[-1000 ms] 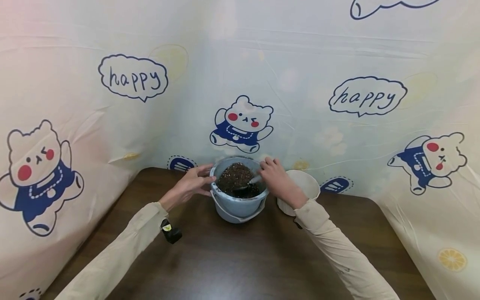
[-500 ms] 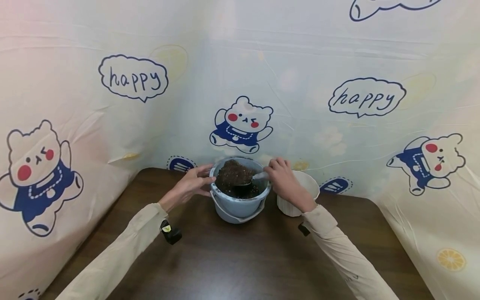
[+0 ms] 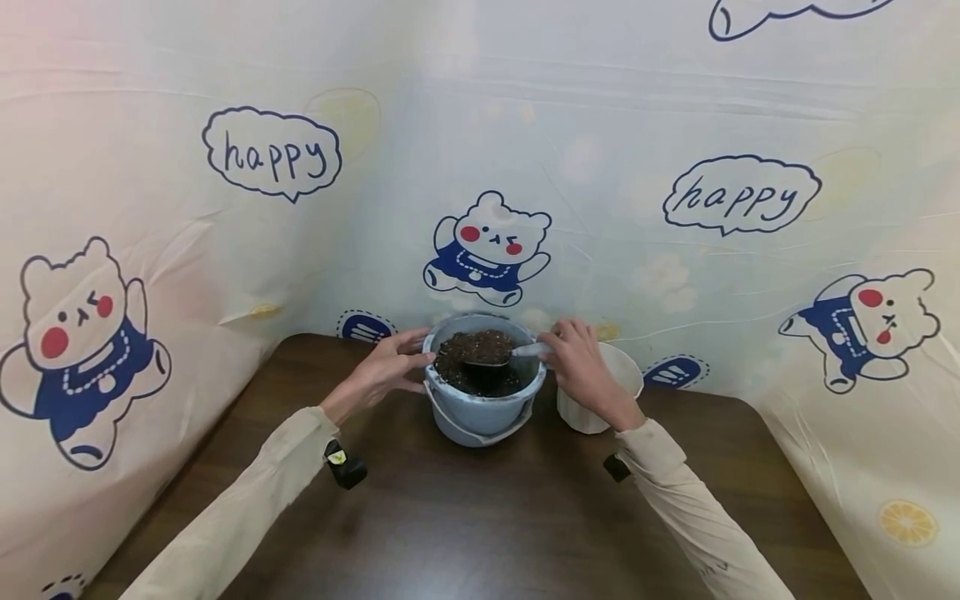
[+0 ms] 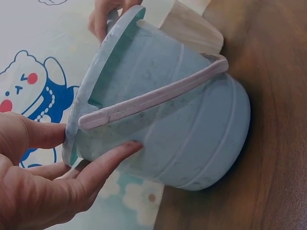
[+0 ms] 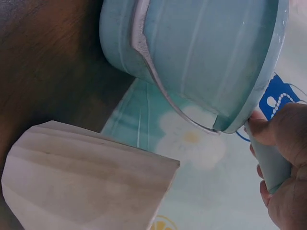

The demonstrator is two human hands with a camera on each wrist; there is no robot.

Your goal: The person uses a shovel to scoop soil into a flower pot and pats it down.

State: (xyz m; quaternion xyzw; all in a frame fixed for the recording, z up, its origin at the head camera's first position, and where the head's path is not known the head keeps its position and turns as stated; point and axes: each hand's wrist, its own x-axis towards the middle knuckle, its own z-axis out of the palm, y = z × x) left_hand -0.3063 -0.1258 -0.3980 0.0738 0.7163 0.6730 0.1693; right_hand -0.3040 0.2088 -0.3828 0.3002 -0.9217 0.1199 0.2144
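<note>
A light blue bucket (image 3: 480, 421) with dark soil (image 3: 487, 382) inside stands on the table, its pale handle (image 4: 153, 98) hanging down the side. At its left, my left hand (image 3: 386, 367) holds the rim, with the thumb on the edge and the fingers along the outside wall. My right hand (image 3: 585, 367) grips the grey-blue handle of a small trowel (image 3: 528, 351) at the bucket's right rim. The trowel's dark blade, heaped with soil, is over the bucket's mouth. In the right wrist view the fingers wrap the trowel handle (image 5: 271, 163), and the bucket wall hides the blade.
A white faceted pot (image 3: 581, 410) stands just right of the bucket, partly behind my right hand. The brown wooden table (image 3: 465, 525) stretches out in front. A cloth (image 3: 600, 100) printed with bears hangs behind and at both sides.
My right hand has moved a little to the right, and the trowel has risen out of the soil with a heap on its blade. The left hand keeps its place on the rim.
</note>
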